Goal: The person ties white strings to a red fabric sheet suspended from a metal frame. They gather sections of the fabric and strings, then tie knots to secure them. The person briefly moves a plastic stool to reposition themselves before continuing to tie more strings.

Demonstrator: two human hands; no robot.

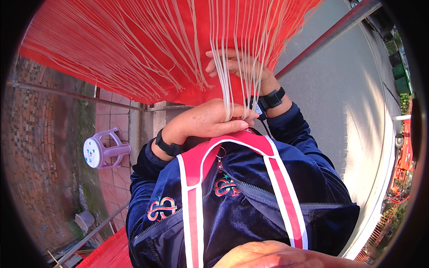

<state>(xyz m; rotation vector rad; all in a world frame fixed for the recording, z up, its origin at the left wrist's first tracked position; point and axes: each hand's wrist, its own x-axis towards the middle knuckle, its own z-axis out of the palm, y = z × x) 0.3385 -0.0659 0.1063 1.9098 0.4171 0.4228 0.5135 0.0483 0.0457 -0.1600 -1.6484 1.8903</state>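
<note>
Several pale, thin strands (224, 67) run down in front of a red cloth (197, 95) and loop around the fingers of my left hand (211, 117). That hand is held close to my chest, its thumb lying below the strands. Farther up, my right hand (246, 67) is behind the strands, between them and the red cloth. Its fingers are loosely apart, with nothing visible in them, and part of it is hidden by the strands. To the left, many more strands (110, 50) lie spread over the cloth, some with knotted or tangled lower ends.
A metal bar (328, 33) slants along the right, and a thinner rail (77, 95) crosses at the left. A lilac plastic stool (110, 149) stands on pink paving. More red material (109, 251) shows at the lower left. Grey pavement (321, 87) lies to the right.
</note>
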